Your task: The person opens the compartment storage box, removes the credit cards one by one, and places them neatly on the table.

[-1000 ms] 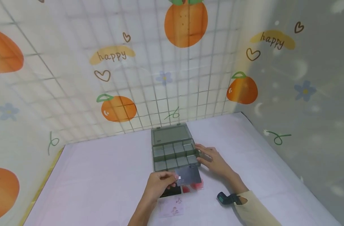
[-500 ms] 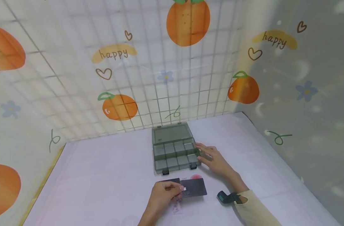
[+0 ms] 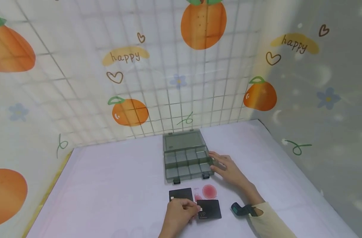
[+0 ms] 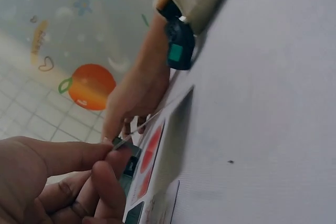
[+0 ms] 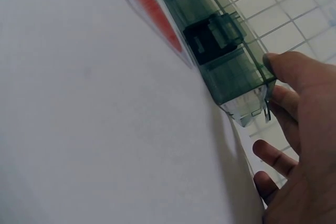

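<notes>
My left hand (image 3: 180, 213) pinches a black VIP card (image 3: 210, 210) by its left edge, thumb against fingertips. In the left wrist view this card appears nearly edge-on, tilted just above the table. A second black card (image 3: 182, 192) lies partly behind the hand, beside a white card with a red-pink circle (image 3: 209, 191). Behind them stands a dark green, see-through compartment box (image 3: 183, 172), lid laid back. My right hand (image 3: 231, 170) rests its extended fingers against the box's right side; in the right wrist view the thumb touches the corner of its rim.
A dark wrist device (image 3: 240, 209) sits at the right sleeve (image 3: 271, 219). White cloth covers the table (image 3: 118, 185). A curtain printed with oranges (image 3: 130, 112) and a wire grid close off the back, beyond the box. Two latches (image 3: 206, 175) face forward on the box.
My left hand has drawn the black VIP card towards me and slightly right, away from the box front, uncovering the latches and the red-circle card. My right hand has stayed at the box.
</notes>
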Demonstrator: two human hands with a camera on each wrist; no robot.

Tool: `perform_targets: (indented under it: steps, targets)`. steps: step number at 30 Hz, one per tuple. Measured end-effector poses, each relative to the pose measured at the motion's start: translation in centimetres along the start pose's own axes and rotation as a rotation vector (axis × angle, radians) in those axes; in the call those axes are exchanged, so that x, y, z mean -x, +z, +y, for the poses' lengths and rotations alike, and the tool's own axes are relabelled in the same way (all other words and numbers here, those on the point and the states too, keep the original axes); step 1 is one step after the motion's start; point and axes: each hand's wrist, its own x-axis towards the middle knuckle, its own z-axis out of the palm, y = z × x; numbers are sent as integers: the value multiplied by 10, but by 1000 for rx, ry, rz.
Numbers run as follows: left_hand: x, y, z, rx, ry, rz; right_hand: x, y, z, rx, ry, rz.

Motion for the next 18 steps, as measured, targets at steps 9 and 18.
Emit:
perform_targets:
  steps: [9, 18]
  targets:
    - [3, 8, 5, -142, 61, 110, 1, -1, 1, -8, 14, 2]
    - [3, 12, 4, -188, 2, 84, 2, -1, 1, 7, -14, 6]
